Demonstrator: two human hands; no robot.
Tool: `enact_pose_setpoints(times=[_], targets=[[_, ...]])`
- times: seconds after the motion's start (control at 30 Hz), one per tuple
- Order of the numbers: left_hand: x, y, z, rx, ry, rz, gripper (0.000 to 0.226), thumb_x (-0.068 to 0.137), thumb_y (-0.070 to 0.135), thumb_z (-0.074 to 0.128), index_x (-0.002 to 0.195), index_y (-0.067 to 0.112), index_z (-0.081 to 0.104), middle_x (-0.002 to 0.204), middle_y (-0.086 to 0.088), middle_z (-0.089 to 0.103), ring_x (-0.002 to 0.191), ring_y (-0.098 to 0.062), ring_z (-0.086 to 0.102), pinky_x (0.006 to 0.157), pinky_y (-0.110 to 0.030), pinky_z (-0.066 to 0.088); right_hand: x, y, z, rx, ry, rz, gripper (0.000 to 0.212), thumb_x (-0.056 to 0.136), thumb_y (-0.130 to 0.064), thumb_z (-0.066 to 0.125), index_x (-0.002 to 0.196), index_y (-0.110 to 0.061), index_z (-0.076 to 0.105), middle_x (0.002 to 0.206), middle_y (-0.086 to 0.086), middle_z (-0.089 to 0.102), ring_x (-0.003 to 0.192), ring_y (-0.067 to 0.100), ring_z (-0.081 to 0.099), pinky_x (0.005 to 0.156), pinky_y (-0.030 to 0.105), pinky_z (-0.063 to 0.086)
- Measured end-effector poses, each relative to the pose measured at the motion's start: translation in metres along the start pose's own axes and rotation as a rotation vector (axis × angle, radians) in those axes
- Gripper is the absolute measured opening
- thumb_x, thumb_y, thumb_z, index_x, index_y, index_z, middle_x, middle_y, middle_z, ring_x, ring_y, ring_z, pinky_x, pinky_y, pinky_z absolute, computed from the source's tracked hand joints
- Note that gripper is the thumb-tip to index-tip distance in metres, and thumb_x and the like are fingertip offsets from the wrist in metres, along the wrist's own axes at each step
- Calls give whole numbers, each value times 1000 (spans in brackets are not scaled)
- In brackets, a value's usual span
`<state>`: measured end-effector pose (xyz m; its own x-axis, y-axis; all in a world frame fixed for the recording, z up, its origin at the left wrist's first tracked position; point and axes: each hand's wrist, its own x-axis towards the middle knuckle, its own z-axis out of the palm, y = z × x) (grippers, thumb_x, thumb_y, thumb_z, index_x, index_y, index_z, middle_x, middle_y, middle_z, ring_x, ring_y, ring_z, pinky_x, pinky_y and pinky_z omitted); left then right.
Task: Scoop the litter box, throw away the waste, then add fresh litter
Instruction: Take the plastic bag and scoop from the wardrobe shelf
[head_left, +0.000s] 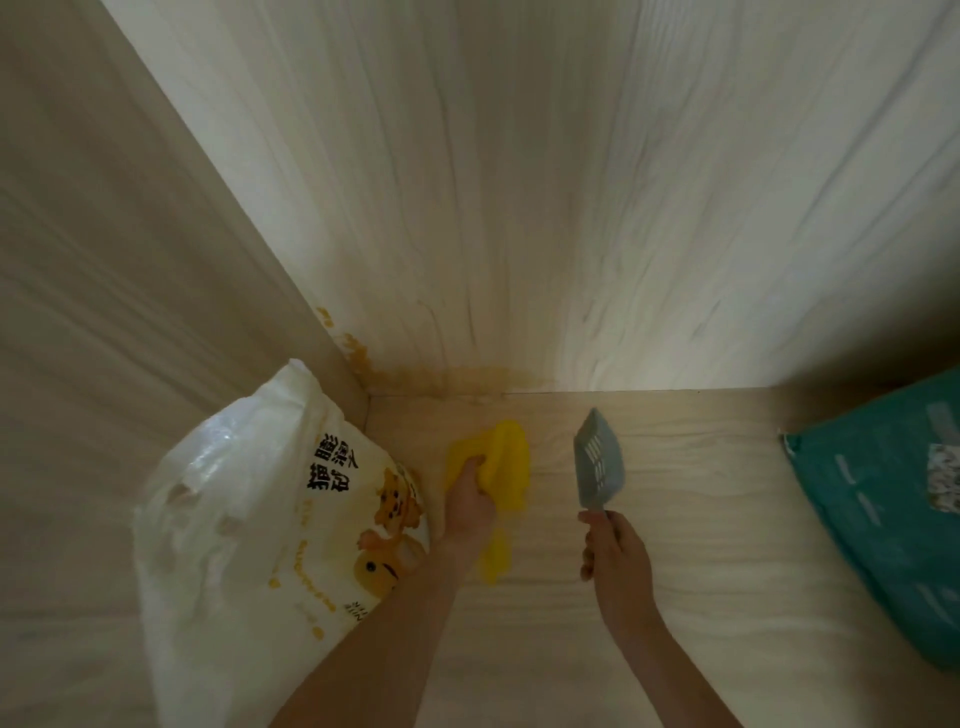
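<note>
gripping a slotted grey litter scoop, right hand curled.

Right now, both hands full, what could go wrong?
1. Left hand grips a yellow scoop right beside the white litter bag; a swing could snag it.
2. Right hand holds the grey slotted scoop by its handle end only; it might twist or slip under load.

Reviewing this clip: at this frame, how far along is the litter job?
Nothing looks finished. No litter box or waste bin is in view, so scooping and disposal cannot be confirmed. In hand: the right hand grips the grey scoop, which looks empty, and the left hand grips a yellow plastic item. Adding fresh litter seems left: the white litter bag stands at the left.
</note>
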<state>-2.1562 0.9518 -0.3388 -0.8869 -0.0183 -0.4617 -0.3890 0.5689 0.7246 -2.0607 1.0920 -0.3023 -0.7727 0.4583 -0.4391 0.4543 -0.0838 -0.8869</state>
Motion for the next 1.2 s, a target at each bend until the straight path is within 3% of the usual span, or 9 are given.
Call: enact_pose_setpoints(times=[0.17,0.4,0.5,0.67,0.8,0.87,1.07,1.13,1.2], targets=[[-71,90,-35,-691,-61,-161,47,85,-14,39,118,14,57,96,-10,66,84,-29,64,63,-34,56,-22,-65,-32,57,1,-63,25,95,-7,54,71,-7,49,54,4,38,48,17,39,51,35,36],[-182,183,-118,-838,-257,-53,44,87,-6,54,121,22,57,96,-8,72,72,-23,70,51,-31,55,-55,-175,-92,176,90,-90,17,94,-8,52,79,-4,57,55,2,38,45,11,39,43,23,39],[-221,210,-154,-811,-336,74,52,87,-2,54,130,26,52,115,-8,68,87,-26,68,60,-31,56,-67,-214,-114,255,65,24,17,92,-8,49,78,-6,59,48,-1,38,43,10,37,43,23,38],[-262,230,-185,-759,-445,178,58,77,2,55,131,22,51,106,-5,71,83,-22,71,61,-29,56,-102,-259,-128,404,-57,133,28,93,-3,47,66,-9,50,50,5,39,46,15,39,43,22,41],[-276,221,-181,-603,-475,79,46,87,-3,50,131,12,51,88,-2,74,72,-19,72,56,-27,55,-127,-279,-124,452,-245,137,29,104,-21,37,112,-6,59,89,28,62,82,39,60,74,39,54],[-280,213,-177,-533,-468,50,38,89,-3,49,123,13,56,86,-1,74,72,-18,71,58,-27,56,-131,-286,-123,469,-303,87,26,103,-23,36,103,-14,61,78,11,73,81,35,59,65,38,57],[-292,198,-178,-485,-343,-16,30,91,6,52,119,7,62,110,-16,67,97,-34,65,90,-43,51,-138,-291,-126,375,-558,44,27,95,-31,52,83,-23,75,74,4,73,67,21,69,56,28,56],[-295,200,-181,-482,-303,-42,32,92,7,51,123,2,58,114,-19,64,92,-32,63,87,-39,49,-144,-290,-128,213,-622,-11,19,79,-27,67,93,-17,73,82,7,74,75,24,68,63,28,56],[-298,205,-183,-486,-237,-72,30,94,10,51,121,1,59,115,-19,62,97,-32,61,85,-38,48,-145,-286,-131,97,-670,-44,45,63,-19,79,106,-10,67,97,11,73,85,27,71,66,32,57]])
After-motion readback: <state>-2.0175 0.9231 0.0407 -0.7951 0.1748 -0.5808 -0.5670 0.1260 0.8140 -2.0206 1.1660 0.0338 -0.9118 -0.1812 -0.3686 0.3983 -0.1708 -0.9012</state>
